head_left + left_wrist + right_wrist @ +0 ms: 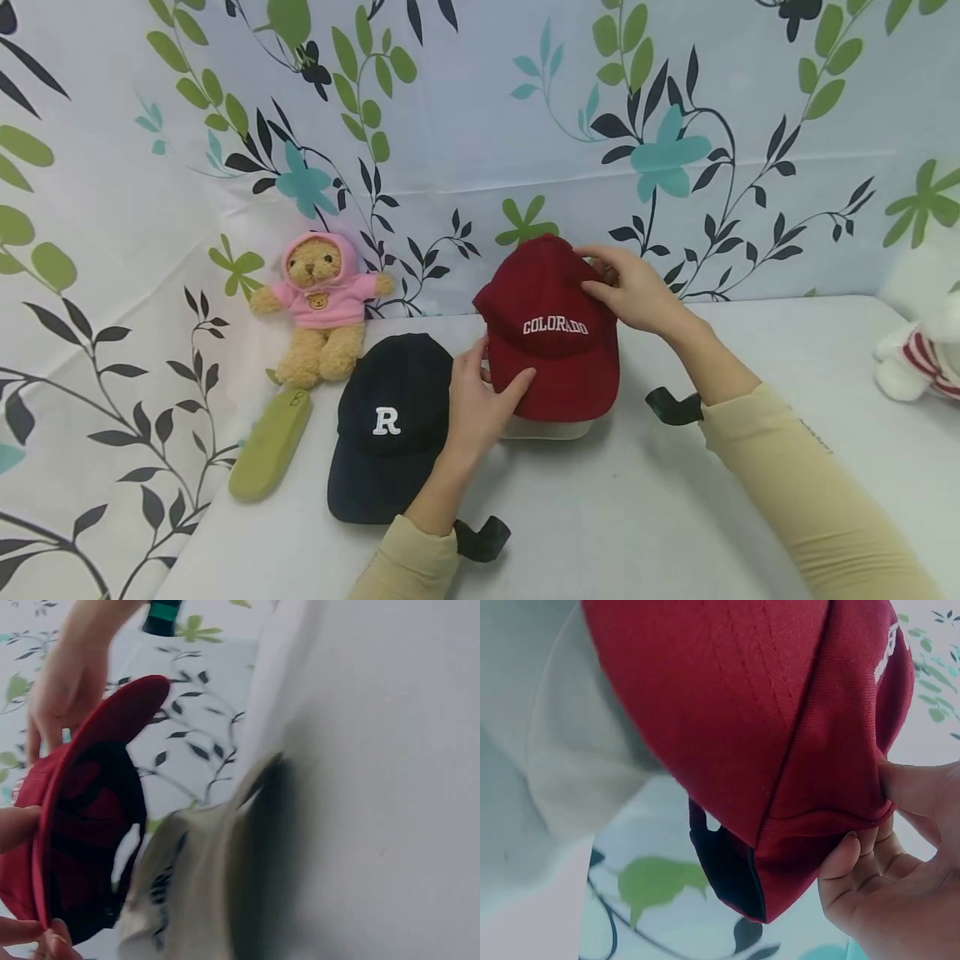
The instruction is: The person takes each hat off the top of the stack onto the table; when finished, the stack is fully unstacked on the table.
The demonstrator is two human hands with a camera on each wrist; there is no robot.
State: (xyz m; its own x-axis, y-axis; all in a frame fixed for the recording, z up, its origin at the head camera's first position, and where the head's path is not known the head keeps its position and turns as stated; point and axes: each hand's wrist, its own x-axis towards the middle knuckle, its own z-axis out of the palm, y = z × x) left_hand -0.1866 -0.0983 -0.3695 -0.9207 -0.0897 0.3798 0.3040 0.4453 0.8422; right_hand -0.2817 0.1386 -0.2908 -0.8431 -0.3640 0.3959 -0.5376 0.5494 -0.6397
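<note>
A red baseball cap (pixel 555 383) with white COLORADO lettering is held up by both hands. My left hand (pixel 483 404) pinches the brim's edge at the left, thumb across its front; the left wrist view shows the cap's dark-banded inside. On the other side, my right hand (pixel 633 287) grips the crown's edge, its thumb and fingers (pixel 844 859) pinching the red cloth. Behind and below the red cap sits a beige cap (pixel 187 885) with dark lettering, mostly hidden in the head view. A navy cap (pixel 397 392) with a white R lies just left of my left hand.
A teddy bear (pixel 318 308) in a pink hoodie sits at the back left. In front of it lies a long green case (pixel 270 446) marked B. A white plush toy (pixel 907 362) with red stripes is at the far right. Patterned cloth (pixel 465 158) hangs behind the white table (pixel 630 517).
</note>
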